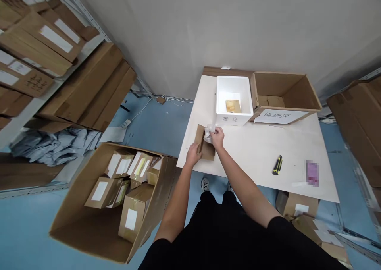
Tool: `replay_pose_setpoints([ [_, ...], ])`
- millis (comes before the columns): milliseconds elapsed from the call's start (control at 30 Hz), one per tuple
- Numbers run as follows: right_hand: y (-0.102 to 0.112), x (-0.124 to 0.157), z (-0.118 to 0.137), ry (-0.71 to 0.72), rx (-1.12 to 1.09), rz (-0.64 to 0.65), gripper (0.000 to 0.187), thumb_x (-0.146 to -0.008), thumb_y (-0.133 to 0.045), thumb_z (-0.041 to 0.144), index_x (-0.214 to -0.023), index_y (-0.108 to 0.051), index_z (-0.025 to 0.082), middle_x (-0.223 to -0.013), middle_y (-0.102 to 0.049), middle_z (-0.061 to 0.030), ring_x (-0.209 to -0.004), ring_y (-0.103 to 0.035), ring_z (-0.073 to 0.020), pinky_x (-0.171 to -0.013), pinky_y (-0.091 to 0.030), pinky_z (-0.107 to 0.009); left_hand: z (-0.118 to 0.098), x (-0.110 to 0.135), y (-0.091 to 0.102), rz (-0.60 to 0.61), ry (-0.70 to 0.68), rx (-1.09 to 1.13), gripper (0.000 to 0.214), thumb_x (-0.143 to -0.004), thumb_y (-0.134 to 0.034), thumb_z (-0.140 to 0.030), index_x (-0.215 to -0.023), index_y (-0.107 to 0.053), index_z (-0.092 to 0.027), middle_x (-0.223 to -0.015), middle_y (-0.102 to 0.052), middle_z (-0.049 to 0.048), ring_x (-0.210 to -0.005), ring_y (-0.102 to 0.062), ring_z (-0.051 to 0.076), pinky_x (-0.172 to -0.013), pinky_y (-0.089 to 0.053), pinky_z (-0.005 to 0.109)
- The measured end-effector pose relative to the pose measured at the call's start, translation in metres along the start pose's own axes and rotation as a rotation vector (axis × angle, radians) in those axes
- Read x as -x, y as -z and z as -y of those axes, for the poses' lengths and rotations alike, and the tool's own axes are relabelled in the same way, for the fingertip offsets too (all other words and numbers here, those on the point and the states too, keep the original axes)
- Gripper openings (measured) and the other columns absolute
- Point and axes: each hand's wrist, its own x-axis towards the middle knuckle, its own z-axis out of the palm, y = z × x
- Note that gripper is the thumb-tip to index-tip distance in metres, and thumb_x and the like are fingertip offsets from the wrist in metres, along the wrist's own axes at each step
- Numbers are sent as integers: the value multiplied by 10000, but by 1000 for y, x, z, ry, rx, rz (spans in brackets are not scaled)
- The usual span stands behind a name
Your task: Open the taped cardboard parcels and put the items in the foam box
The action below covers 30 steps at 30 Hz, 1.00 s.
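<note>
A small brown cardboard box stands open near the front left edge of the white table. My left hand grips its left side, fingers closed round the cardboard. My right hand is closed on a piece of white wrapping just above the box's opening. Right behind them stands a white foam box with a flat golden packet on its bottom.
An open brown carton with a handwritten paper label sits at the table's back right. A black and yellow utility knife lies on the table. A big carton holding several small labelled boxes stands on the blue floor at my left. Stacked cartons fill the left shelves.
</note>
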Motion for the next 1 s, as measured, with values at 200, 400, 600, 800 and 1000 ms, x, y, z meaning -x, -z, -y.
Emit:
replay_pose_setpoints([
  [200, -41, 27, -28, 50, 424, 571, 131, -698, -833, 267, -780, -743, 218, -890, -772, -151, -960, -735, -341, -885, -558, -420, 20, 10, -28, 236, 0, -164, 655, -678, -926, -154, -1306, -741, -156, -1767, -270, 198, -1649, -177, 428, -1298, -285, 533],
  [400, -30, 64, -19, 136, 442, 573, 200, -715, -802, 149, -910, -787, 190, -1078, -786, -163, -1183, -680, -365, -1032, -536, -463, 20, 20, -51, 114, -39, -261, 350, -883, -763, -194, -1229, -800, -234, -1724, -394, 142, -1610, -297, 417, -1237, -355, 583],
  [600, 42, 110, -19, 388, 640, 115, 361, -871, -644, 108, -1214, -747, 155, -1603, -504, -208, -1590, -297, -391, -1234, -372, -567, -10, 25, -68, -9, -183, -359, 182, -941, -709, -196, -1060, -827, -267, -1666, -498, 97, -1596, -341, 389, -1212, -406, 588],
  [800, 111, 134, -55, 222, 744, -71, 445, -847, -754, 147, -1289, -717, 180, -1800, -153, -166, -1651, -87, -462, -1224, -346, -640, -66, 24, -95, -9, -259, -416, 155, -958, -697, -165, -1011, -823, -238, -1690, -463, 85, -1575, -398, 340, -1216, -458, 492],
  [1000, 203, 124, -95, 139, 604, -215, 222, -892, -761, 202, -1112, -791, 195, -1821, -79, -92, -1661, -76, -426, -1230, -373, -599, -138, 19, -141, 49, -373, -364, 219, -983, -663, -162, -1098, -830, -245, -1706, -440, 71, -1581, -397, 306, -1195, -504, 439],
])
